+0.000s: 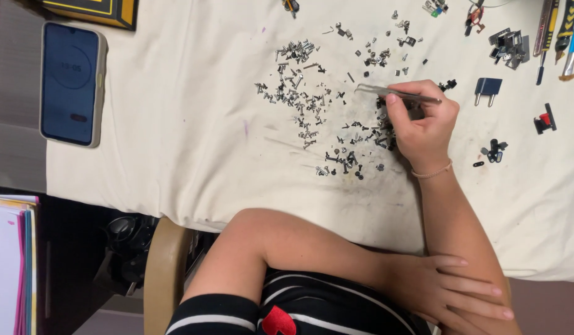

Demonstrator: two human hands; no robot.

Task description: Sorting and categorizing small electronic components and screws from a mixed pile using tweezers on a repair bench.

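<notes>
Pinched between thumb and fingers of the right hand [423, 127], a pair of slim silver metal tweezers [395, 93] points left over a scatter of small dark and silver screws [311, 111] on a stained cream cloth [187, 124] covering the table. The left hand [451, 288], holding nothing, rests flat with fingers spread on the right forearm. A dark smartphone in a pale case [71, 82] lies at the cloth's left edge.

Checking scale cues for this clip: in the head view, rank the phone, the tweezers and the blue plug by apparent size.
1. Phone, clearly largest.
2. Tweezers, long but thin, held in the right hand.
3. Blue plug, smallest.
All lie on the same cloth, so nearness hardly skews this.
</notes>
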